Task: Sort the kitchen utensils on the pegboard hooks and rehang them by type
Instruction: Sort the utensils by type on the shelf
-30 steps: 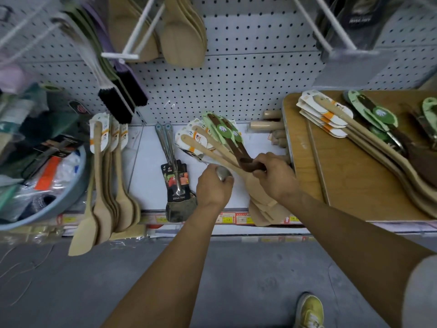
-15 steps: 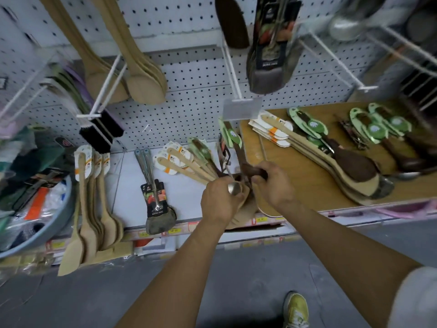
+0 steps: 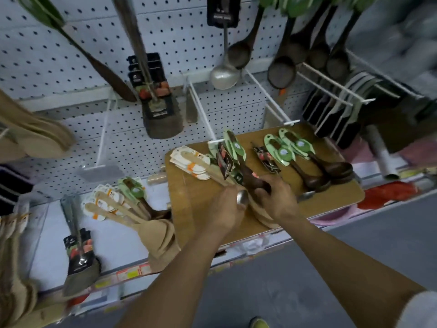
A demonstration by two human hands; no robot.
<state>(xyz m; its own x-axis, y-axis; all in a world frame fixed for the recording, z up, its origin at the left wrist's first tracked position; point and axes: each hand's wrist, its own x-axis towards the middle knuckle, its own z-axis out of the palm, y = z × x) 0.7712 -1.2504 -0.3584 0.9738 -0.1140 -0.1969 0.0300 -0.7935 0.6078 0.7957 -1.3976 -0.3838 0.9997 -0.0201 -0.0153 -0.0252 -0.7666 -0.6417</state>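
Note:
My left hand (image 3: 225,210) grips a metal utensil (image 3: 242,197) whose black-and-red card (image 3: 225,162) points up toward the pegboard (image 3: 71,55). Beside it, my right hand (image 3: 276,197) grips a dark wooden spoon (image 3: 250,178) with a green card (image 3: 233,145). Both hands hover over the wooden board (image 3: 335,200), just below the tip of an empty white hook (image 3: 203,114). Under them lie light wooden spatulas with white cards (image 3: 189,159). More dark spoons with green cards (image 3: 307,166) lie on the board's right half.
On the white shelf (image 3: 47,245) to the left lie a fan of wooden spatulas (image 3: 142,216) and carded steel turners (image 3: 80,256). A steel ladle (image 3: 224,76), dark ladles (image 3: 283,67) and steel turners (image 3: 160,110) hang above. Another bare hook (image 3: 269,98) juts out right.
Both hands have carried their utensils rightward from the white shelf to above the wooden board. The view has tilted up, showing more hooks.

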